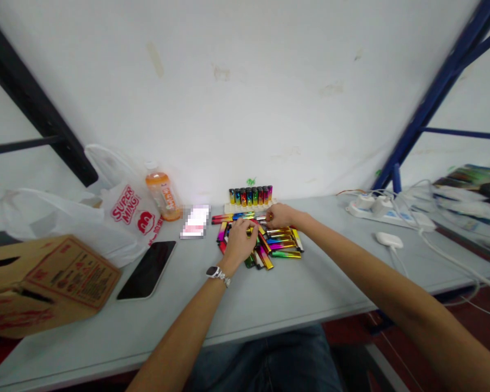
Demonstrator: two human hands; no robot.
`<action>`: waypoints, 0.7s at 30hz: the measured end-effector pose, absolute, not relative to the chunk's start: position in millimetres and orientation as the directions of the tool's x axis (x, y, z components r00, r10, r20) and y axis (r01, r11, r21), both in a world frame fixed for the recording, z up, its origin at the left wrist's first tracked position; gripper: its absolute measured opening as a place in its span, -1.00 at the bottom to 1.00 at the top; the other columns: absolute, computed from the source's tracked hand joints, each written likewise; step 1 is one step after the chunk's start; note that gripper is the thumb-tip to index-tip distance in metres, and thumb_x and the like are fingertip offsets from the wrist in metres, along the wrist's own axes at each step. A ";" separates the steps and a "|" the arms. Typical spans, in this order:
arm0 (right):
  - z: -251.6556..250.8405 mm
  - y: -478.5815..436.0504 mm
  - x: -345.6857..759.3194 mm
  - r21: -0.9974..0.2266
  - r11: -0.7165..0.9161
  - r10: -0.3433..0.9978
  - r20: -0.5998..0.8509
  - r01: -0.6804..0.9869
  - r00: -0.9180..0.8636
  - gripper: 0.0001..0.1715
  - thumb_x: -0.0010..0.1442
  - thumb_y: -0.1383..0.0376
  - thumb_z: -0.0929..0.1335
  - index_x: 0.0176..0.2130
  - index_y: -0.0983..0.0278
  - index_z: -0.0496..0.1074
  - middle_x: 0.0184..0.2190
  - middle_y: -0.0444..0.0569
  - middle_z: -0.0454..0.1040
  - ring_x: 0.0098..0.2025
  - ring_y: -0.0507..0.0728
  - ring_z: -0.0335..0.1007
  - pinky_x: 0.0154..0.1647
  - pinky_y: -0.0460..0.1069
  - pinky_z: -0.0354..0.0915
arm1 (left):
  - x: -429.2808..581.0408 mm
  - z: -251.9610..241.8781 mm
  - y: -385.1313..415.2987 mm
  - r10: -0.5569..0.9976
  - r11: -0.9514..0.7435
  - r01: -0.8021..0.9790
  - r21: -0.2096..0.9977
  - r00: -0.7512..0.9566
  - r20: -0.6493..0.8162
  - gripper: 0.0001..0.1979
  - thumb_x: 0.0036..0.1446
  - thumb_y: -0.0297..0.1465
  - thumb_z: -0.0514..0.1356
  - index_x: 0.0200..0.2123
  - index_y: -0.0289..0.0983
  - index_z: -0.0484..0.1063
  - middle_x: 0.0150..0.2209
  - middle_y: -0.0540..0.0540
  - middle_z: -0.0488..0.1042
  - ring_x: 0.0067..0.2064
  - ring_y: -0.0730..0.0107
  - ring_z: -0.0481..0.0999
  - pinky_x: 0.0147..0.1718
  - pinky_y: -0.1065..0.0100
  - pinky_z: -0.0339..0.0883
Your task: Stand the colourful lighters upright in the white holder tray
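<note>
A pile of shiny multicoloured lighters (pixel 286 245) lies loosely on the table. Behind it, several more lighters (pixel 249 196) stand upright in a row in a pale holder (pixel 232 208). My left hand (pixel 240 239), with a watch on its wrist, rests over the left part of the pile; its fingers curl round a lighter, mostly hidden. My right hand (pixel 278 216) is at the back right of the pile, just in front of the holder. Its fingers are pinched on a lighter, whose silvery end (pixel 261 218) shows to their left.
To the left are a cardboard box (pixel 65 277), a white plastic bag (pixel 122 218), an orange drink bottle (pixel 163 193), a dark-screened phone (pixel 149 270) and a blurred-out card (pixel 195 221). A power strip (pixel 392 212) with cables and a white charging case (pixel 389 240) lie at right.
</note>
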State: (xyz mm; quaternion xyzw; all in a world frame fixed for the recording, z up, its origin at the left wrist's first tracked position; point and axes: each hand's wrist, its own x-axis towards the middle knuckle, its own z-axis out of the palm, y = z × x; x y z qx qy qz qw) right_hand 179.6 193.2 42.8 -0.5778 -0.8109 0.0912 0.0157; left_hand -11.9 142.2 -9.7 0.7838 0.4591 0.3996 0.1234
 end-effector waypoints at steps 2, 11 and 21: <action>43.2 200.5 175.0 -0.191 0.315 0.932 -0.122 0.930 -0.341 -0.71 0.02 0.27 0.44 -0.24 0.35 0.62 -0.33 0.03 0.61 -0.34 0.13 0.44 -0.38 -0.07 0.19 | -12.5 -9.7 142.8 0.819 -0.546 0.624 0.559 0.257 0.513 -0.82 0.28 -0.35 0.11 -0.34 -0.25 0.46 -0.24 -0.14 0.44 -0.11 0.17 0.43 -0.06 0.13 0.32; 32.1 203.4 165.4 -0.304 0.527 0.848 0.248 0.794 -0.468 -0.70 0.25 0.19 0.31 -0.44 0.32 0.42 -0.53 -0.10 0.39 -0.47 0.03 0.18 -0.41 -0.06 0.03 | -17.8 -2.6 146.1 0.811 -0.534 0.572 0.623 0.136 0.570 -0.90 0.23 -0.39 0.14 -0.34 -0.22 0.42 -0.26 -0.11 0.44 -0.13 0.23 0.45 -0.06 0.19 0.35; 19.7 144.9 113.0 -0.746 0.567 0.802 0.597 0.348 -0.025 -0.58 0.26 0.02 0.35 -0.48 0.25 0.38 -0.38 -0.10 0.26 -0.27 0.09 0.24 -0.22 -0.01 0.23 | -17.3 13.9 140.4 0.946 -0.325 0.034 0.945 0.009 0.325 -0.56 0.30 0.00 -0.01 -0.30 -0.24 0.39 -0.30 -0.10 0.51 -0.22 0.30 0.49 -0.26 0.32 0.37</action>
